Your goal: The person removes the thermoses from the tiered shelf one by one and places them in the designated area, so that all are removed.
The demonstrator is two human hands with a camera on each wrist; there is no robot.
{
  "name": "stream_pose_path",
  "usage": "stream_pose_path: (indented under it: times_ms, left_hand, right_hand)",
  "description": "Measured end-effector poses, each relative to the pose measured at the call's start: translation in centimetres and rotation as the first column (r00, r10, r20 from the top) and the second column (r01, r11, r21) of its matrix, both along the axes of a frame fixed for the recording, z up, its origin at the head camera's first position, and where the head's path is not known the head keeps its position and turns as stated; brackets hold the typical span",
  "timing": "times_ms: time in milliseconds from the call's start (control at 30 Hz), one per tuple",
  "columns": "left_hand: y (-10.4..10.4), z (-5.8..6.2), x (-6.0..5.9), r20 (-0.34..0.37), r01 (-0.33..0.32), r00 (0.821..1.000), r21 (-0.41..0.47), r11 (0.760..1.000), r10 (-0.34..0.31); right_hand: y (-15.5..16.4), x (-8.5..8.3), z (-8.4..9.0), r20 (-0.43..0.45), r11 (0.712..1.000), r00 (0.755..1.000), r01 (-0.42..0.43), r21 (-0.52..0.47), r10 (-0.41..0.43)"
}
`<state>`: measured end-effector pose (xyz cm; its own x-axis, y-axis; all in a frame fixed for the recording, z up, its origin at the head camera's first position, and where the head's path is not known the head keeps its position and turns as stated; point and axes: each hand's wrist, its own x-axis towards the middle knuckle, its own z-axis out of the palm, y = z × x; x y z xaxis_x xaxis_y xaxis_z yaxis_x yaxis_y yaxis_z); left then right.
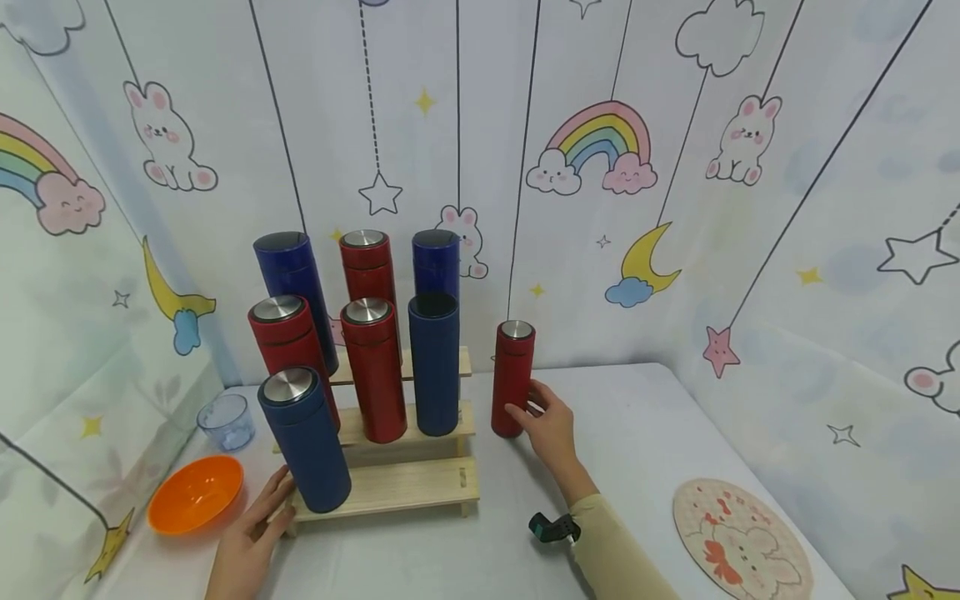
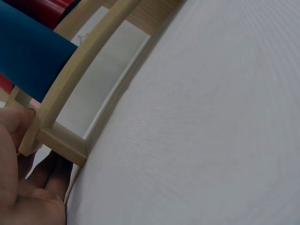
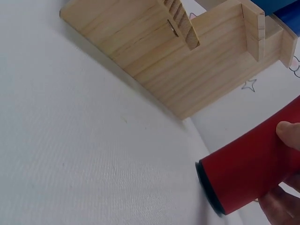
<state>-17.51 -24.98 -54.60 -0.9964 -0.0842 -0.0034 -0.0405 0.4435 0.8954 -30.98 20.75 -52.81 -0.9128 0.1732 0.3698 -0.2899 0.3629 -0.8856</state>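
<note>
To the right of a stepped wooden rack (image 1: 390, 486) stands a red thermos (image 1: 513, 383) with a silver lid. My right hand (image 1: 551, 422) grips its lower part, thumb across the front and fingers round the far side. In the right wrist view the dark base of the red thermos (image 3: 253, 168) shows close to the white cloth. At the rack's lower left corner, my left hand (image 1: 251, 533) holds the end of the bottom tier; the left wrist view shows fingers on both sides of the wooden end (image 2: 61, 145). Beside that hand, a blue thermos (image 1: 306, 446) stands on the bottom tier.
Several red and blue thermoses (image 1: 373, 375) fill the upper tiers. Left of the rack are an orange bowl (image 1: 197, 496) and a clear glass cup (image 1: 227, 423). A round rabbit-print mat (image 1: 742, 542) lies at the right. A patterned curtain (image 1: 480, 100) hangs behind the table.
</note>
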Motion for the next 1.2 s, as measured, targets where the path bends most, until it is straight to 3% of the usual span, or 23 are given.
stream_pose_path:
  times_ms: [667,967,1200]
  left_hand:
    - [-0.5,0.4,-0.3,0.068,0.006,0.998,-0.013,1.0,-0.005]
    - [-0.2,0.1,0.0,-0.004,-0.007,1.0,0.014,1.0,0.007]
    - [0.0,0.1,-0.1,0.043,-0.013,0.999,0.028,1.0,0.012]
  right_hand:
    - [1.1,-0.7,0.3,0.026,0.994,0.996,-0.089,0.069,0.087]
    - [1.4,-0.4,0.4,0.064,0.991,0.994,-0.097,0.087,0.092]
    - [1.7,-0.2,0.3,0.056,0.992,0.995,-0.09,0.083,0.086]
